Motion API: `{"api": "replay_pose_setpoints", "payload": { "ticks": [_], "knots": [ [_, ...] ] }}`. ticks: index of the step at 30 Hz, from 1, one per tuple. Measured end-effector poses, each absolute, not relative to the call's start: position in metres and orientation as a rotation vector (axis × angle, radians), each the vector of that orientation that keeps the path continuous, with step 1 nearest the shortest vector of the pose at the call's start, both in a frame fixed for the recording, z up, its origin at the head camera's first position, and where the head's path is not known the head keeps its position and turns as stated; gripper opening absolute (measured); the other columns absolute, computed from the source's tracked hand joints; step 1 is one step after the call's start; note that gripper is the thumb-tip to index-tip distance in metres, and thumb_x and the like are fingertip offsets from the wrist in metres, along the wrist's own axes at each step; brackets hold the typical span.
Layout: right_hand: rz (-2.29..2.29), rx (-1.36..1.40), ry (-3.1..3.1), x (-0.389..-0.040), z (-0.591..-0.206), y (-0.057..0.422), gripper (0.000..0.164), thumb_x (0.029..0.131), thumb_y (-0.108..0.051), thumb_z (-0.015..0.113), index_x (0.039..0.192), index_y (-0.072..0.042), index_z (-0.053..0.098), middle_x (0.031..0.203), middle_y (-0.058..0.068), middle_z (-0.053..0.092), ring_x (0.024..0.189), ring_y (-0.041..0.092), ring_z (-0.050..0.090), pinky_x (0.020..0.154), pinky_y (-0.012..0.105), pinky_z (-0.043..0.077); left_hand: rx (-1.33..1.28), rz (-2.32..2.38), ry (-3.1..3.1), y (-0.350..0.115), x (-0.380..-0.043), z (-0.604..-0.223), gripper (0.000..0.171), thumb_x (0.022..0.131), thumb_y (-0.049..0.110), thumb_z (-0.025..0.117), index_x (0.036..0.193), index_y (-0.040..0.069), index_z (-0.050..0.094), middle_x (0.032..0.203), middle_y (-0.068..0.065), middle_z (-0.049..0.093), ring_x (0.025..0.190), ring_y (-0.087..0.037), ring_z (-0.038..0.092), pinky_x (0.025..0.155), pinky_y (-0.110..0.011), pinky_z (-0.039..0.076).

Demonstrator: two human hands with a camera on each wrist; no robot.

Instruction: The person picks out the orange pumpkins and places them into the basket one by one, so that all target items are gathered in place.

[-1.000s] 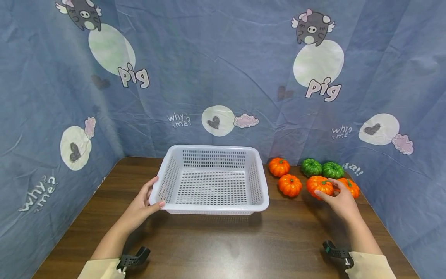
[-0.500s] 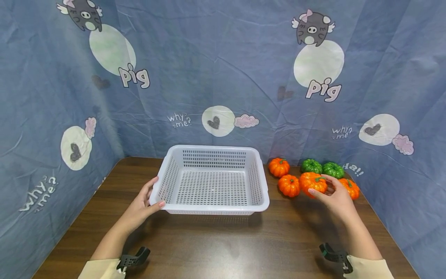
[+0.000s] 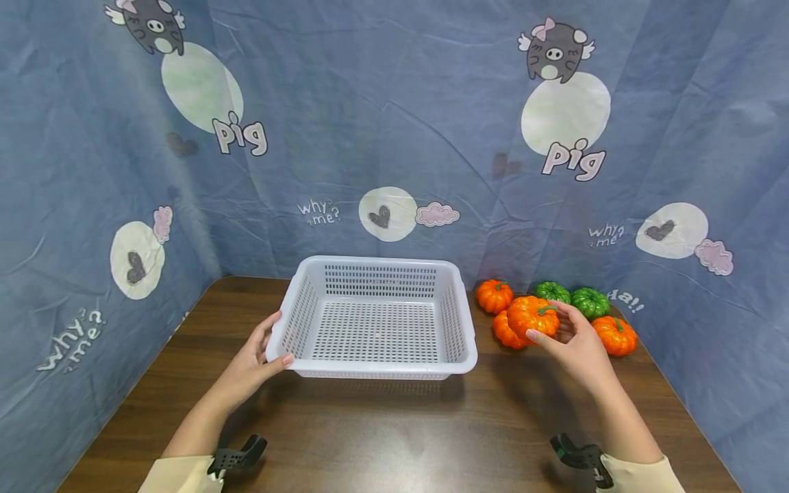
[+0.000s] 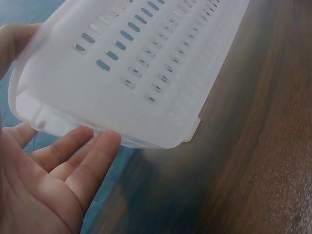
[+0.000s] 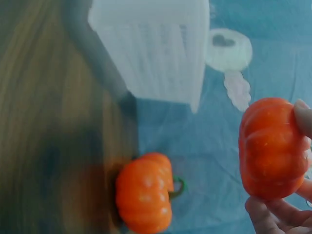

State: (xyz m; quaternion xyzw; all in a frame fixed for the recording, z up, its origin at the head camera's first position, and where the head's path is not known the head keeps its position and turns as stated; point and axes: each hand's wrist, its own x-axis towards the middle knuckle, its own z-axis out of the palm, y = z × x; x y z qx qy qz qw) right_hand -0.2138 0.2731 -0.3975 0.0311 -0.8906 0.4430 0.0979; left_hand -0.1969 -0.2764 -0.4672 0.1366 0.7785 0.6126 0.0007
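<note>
A white plastic basket [image 3: 376, 332] with slotted walls sits on the table, nothing inside it. My left hand [image 3: 255, 352] grips its near left corner, thumb on the rim and fingers along the side; the left wrist view shows the fingertips against the basket wall [image 4: 92, 92]. With thumb and fingers my right hand [image 3: 579, 346] holds an orange pumpkin [image 3: 529, 318] by its right side, raised over the table to the right of the basket. It partly covers another orange pumpkin [image 3: 505, 332]. In the right wrist view the held pumpkin [image 5: 270, 148] appears against the cloth.
Behind stands one more orange pumpkin [image 3: 494, 296], near the basket's right side. Two green pumpkins [image 3: 590, 303] lie at the back right, with an orange pumpkin [image 3: 615, 335] near the table's right edge. Blue printed cloth [image 3: 394, 123] surrounds the wooden table [image 3: 382, 438].
My right hand has carried the orange pumpkin left and slightly up, away from the far-right pumpkin and in front of another orange one. The left hand and the basket have stayed put.
</note>
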Motion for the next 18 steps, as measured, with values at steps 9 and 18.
{"api": "replay_pose_setpoints", "payload": {
  "ticks": [9,18],
  "knots": [
    [1.362,0.159,-2.574,-0.220,-0.406,0.240,0.072,0.087,-0.029,0.080,0.145,-0.005,0.045,0.134,0.021,0.056,0.119,0.034,0.057,0.095,0.027,0.047,0.394,1.878,2.478,-0.276,-0.196,-0.466,0.088,0.094,0.005,0.066,0.160,0.009,0.007,0.149,-0.029,0.037,0.121,-0.024,0.053,0.086,-0.021,0.051],
    [1.433,0.191,-2.532,-0.223,-0.405,0.210,0.073,0.085,-0.027,0.082,0.145,-0.006,0.046,0.135,0.020,0.054,0.119,0.037,0.057,0.100,0.051,0.046,0.392,1.898,2.468,-0.276,-0.196,-0.465,0.088,0.094,0.002,0.066,0.160,0.010,0.008,0.149,-0.030,0.038,0.118,-0.017,0.055,0.086,-0.021,0.051]
  ]
}}
